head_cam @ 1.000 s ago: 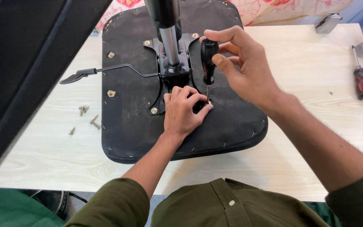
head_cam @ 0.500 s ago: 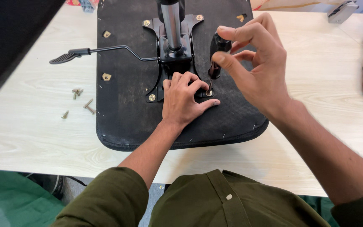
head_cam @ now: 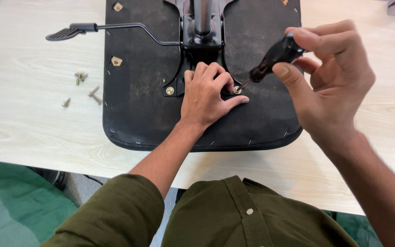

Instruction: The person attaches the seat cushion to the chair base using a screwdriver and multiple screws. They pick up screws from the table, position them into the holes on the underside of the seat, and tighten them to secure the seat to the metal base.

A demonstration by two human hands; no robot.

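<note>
— One screw (head_cam: 237, 89) is under my driver (head_cam: 274, 58) right now. It sits in the right foot of the plate (head_cam: 203, 43), on the underside of the seat (head_cam: 257, 114) that lies flat on the table (head_cam: 24, 119).

— How are you holding things?

— My right hand (head_cam: 332, 87) is clenched round the black handle, thumb and fingers wrapped on it, the shaft tilted down and left so the tip touches the screw head. My left hand (head_cam: 206, 98) grasps nothing; it lies flat on the seat with the fingertips curled against the plate beside that screw, steadying it.

— Which step would you call this?

— Driving, I judge, with the tip seated. The next turn calls for the shaft stood closer to upright and firm downward pressure, or the tip may skip out of the head.

— And the screw itself?

— Small, bright, round-headed. A matching one (head_cam: 170, 91) shows in the left foot, just left of my left hand.

— Anything further out?

— A lever (head_cam: 115, 28) runs left from the plate to a flat paddle, and loose screws (head_cam: 82, 87) lie on the pale wood well left of the seat.
</note>
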